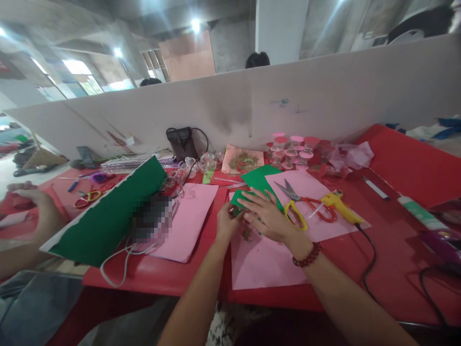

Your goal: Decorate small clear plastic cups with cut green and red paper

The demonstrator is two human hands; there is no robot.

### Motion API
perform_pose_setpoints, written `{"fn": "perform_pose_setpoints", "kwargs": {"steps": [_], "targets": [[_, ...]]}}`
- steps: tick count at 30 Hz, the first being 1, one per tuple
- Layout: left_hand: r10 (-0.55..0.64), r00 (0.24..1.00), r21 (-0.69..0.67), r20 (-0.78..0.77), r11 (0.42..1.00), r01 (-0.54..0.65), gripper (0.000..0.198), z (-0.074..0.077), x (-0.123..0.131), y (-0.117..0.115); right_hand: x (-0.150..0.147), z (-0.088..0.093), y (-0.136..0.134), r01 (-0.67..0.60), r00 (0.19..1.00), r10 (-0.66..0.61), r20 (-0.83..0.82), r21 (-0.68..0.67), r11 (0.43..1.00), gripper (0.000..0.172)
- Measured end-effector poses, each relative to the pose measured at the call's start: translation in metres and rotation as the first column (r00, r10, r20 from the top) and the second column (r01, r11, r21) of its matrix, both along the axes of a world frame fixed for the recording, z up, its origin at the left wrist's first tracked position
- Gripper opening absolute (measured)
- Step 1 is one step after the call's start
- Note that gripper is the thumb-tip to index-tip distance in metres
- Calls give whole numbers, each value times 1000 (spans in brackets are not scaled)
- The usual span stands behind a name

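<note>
My left hand (226, 222) and my right hand (268, 215) meet over a small green paper piece (240, 198) that lies on a pink sheet (264, 262) on the red table (392, 240). The left hand's fingers are curled and pinch the green piece's edge. My right hand lies flat on it with fingers spread; a red bead bracelet is on that wrist. Scissors with yellow and red handles (297, 207) and a yellow glue gun (340, 205) lie just right of my right hand.
A large green sheet (111, 216) stands tilted at left, near another person's hand (30, 202). Pink-lidded clear jars (291, 149), a black pouch (182, 142) and crumpled pink wrap (355, 154) sit along the white partition (324, 91). The glue gun's black cord (370, 259) trails right.
</note>
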State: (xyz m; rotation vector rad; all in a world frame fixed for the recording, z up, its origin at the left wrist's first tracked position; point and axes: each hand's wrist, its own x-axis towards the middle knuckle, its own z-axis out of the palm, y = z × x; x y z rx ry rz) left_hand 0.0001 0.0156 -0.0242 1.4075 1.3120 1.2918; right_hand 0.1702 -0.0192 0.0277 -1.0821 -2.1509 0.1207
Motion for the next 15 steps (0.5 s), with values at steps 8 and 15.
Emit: {"fn": "perform_pose_setpoints", "kwargs": {"steps": [8, 15], "targets": [[7, 999, -47, -35, 999, -9, 24, 1, 1, -2, 8, 1, 7, 340, 809, -361, -464, -130, 931, 44], [76, 997, -29, -34, 997, -77, 32, -3, -5, 5, 11, -7, 20, 306, 908, -345, -236, -185, 934, 22]]}}
